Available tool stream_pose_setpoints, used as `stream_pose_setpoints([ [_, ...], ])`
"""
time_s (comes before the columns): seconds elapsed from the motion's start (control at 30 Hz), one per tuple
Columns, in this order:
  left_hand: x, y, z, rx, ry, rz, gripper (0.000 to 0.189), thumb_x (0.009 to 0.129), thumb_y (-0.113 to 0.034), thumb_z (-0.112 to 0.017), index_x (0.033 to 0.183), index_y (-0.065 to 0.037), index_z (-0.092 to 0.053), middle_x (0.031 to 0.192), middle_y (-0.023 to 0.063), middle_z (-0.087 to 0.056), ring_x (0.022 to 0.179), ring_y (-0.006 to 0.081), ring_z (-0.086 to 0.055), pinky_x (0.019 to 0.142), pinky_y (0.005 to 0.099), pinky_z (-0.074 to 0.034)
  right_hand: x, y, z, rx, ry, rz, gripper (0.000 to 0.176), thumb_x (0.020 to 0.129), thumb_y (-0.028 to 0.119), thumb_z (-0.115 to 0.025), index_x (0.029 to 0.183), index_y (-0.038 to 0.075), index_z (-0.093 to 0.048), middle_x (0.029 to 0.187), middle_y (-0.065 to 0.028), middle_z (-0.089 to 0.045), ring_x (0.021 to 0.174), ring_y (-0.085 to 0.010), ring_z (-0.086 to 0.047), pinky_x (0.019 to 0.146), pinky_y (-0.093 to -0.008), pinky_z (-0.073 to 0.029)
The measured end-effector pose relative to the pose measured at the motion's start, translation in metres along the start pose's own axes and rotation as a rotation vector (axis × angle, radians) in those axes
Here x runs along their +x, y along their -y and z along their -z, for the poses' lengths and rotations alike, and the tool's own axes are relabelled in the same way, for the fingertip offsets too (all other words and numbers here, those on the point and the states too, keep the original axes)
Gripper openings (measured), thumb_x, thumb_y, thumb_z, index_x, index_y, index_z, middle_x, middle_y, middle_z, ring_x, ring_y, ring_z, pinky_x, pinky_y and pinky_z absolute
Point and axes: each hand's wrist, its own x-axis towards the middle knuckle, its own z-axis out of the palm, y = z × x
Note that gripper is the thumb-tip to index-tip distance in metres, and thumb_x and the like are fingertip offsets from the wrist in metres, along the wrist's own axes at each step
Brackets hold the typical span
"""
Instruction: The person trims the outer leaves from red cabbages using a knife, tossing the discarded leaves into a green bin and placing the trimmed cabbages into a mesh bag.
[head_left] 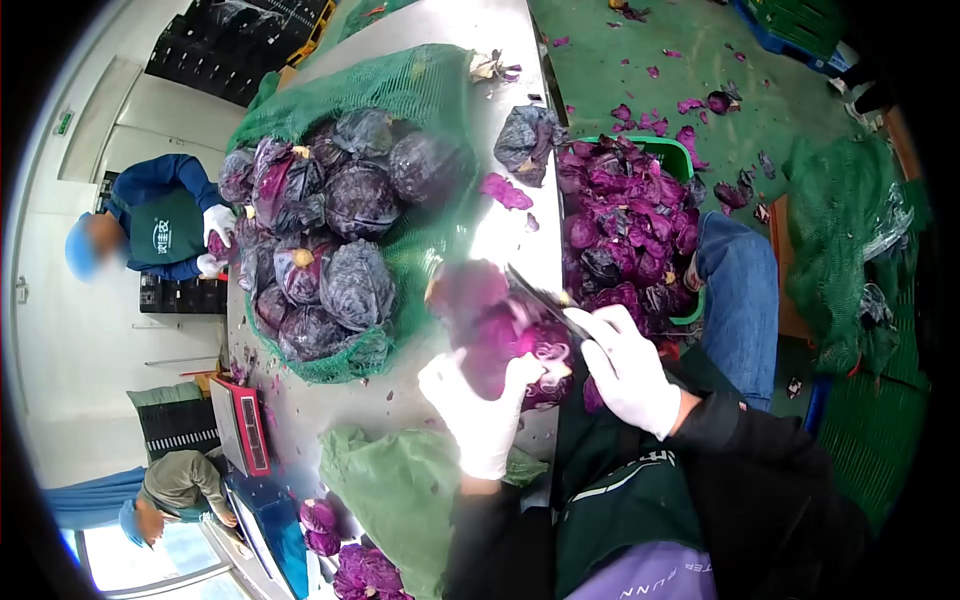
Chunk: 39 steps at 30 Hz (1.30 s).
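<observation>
My left hand [472,415], in a white glove, is closed on a red cabbage [490,350] with loosened purple leaves, partly smeared by motion. A pale curled cut face shows on its right side. In my right hand [628,372], also gloved in white, is a knife [535,288] with a dark blade, its edge beside the cabbage. Beyond my hands a green mesh bag [425,85] lies open around several whole red cabbages [360,200]. A green basket [683,152] heaped with purple leaves [625,215] stands by the table's edge, next to my leg.
A loose dark leaf cluster [527,140] lies on the metal table [508,60]. A green sack [395,490], trimmed cabbages [365,572] and a red scale [240,425] are nearby. Two co-workers [165,225] stand across. Leaf scraps [655,125] litter the green floor.
</observation>
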Motion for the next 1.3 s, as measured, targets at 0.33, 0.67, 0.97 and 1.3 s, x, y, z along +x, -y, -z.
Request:
stream_pose_setpoints([
  [0.33, -0.027, -0.01, -0.002, -0.496, 0.129, 0.375, 0.077, 0.091, -0.017, -0.069, 0.153, 0.0, -0.026, 0.154, 0.0202, -0.031, 0.142, 0.0297, -0.032, 0.117, 0.0415, -0.027, 0.004, -0.008, -0.025, 0.138, 0.105, 0.011, 0.043, 0.1, 0.017, -0.05, 0.141, 0.004, -0.049, 0.105, -0.0195, -0.059, 0.088, -0.0378, -0.062, 0.076, -0.0415, -0.052],
  [0.67, -0.021, -0.027, -0.019, -0.469, 0.045, 0.243, 0.11, 0.068, -0.02, -0.091, 0.149, 0.002, -0.021, 0.142, 0.0228, -0.033, 0.136, 0.0357, -0.034, 0.116, 0.0461, -0.027, 0.032, -0.011, 0.019, -0.197, 0.427, 0.1, 0.052, 0.102, 0.031, -0.047, 0.147, 0.005, -0.043, 0.073, -0.0131, -0.064, 0.06, -0.0311, -0.063, 0.055, -0.0405, -0.051],
  [0.97, -0.022, -0.015, -0.029, -0.531, 0.12, 0.205, 0.1, 0.069, -0.023, -0.09, 0.146, 0.001, -0.03, 0.146, 0.0232, -0.03, 0.138, 0.0374, -0.031, 0.116, 0.0469, -0.027, 0.039, -0.011, 0.014, -0.345, 0.35, 0.198, 0.052, 0.101, 0.033, -0.049, 0.147, 0.008, -0.045, 0.069, -0.011, -0.062, 0.051, -0.0274, -0.06, 0.047, -0.0395, -0.049],
  [1.3, -0.025, -0.022, -0.026, -0.461, 0.104, 0.206, 0.103, 0.068, -0.024, -0.092, 0.147, 0.0, -0.03, 0.149, 0.025, -0.026, 0.14, 0.0382, -0.029, 0.116, 0.0467, -0.026, 0.055, -0.023, 0.007, -0.164, 0.222, 0.071, 0.035, 0.102, 0.03, -0.048, 0.132, 0.019, -0.061, 0.072, -0.0126, -0.066, 0.061, -0.031, -0.064, 0.055, -0.0401, -0.052],
])
